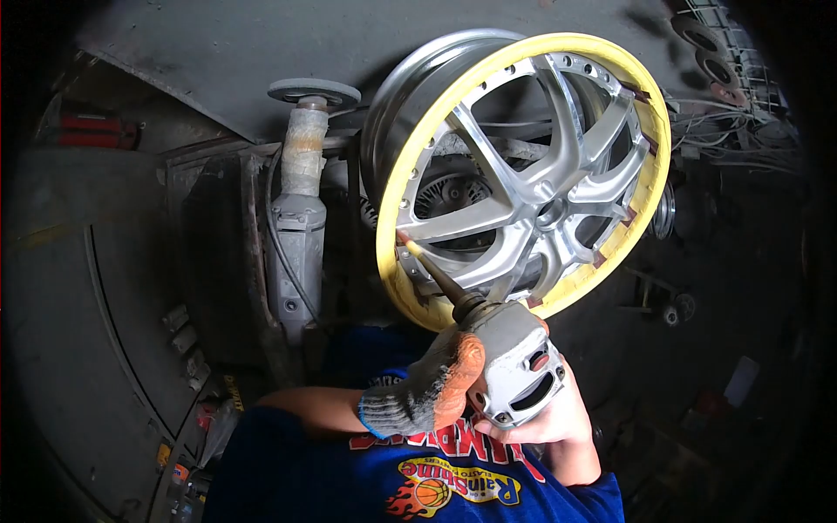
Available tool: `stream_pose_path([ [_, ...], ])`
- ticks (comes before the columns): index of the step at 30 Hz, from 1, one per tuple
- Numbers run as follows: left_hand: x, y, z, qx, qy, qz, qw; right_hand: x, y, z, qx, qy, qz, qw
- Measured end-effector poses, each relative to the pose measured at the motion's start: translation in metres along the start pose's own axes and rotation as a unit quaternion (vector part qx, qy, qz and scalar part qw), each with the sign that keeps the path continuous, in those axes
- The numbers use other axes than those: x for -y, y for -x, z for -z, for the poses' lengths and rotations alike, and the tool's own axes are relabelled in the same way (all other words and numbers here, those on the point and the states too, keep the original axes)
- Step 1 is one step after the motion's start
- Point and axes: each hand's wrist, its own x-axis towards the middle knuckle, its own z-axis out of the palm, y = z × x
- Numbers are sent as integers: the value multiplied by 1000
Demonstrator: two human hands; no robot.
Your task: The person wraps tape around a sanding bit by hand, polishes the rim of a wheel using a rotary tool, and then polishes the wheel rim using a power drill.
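My left hand [433, 383], in a grey and orange work glove, is closed against the near side of a grey power grinder [513, 353]. My bare right hand [558, 414] is wrapped around the grinder's other side and rear. The tool's long tapered nose [445, 281] points up and left, its small tip at the inner edge of the yellow rim. That rim [390, 205] belongs to a silver alloy wheel [523, 205] with split spokes, tilted before me. Dark red patches [650, 144] sit at intervals along the yellow band. Some fingers are hidden behind the grinder.
To the left stands an upright grinder [296, 235] with a round disc [314, 90] on top and a cable along its body. Discs [697, 37] hang on a wire rack at upper right, above tangled cables [732, 131]. Bottles and cans [183, 488] stand at lower left.
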Motion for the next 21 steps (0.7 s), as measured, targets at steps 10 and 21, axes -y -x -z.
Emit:
stream_pose_path([
  [10, 28, 20, 6, -84, 172, 84, 978, 10, 4, -6, -16, -57, -58, 997],
  [21, 0, 18, 3, -23, 192, 59, 979, 19, 2, -10, -4, 26, -42, 999],
])
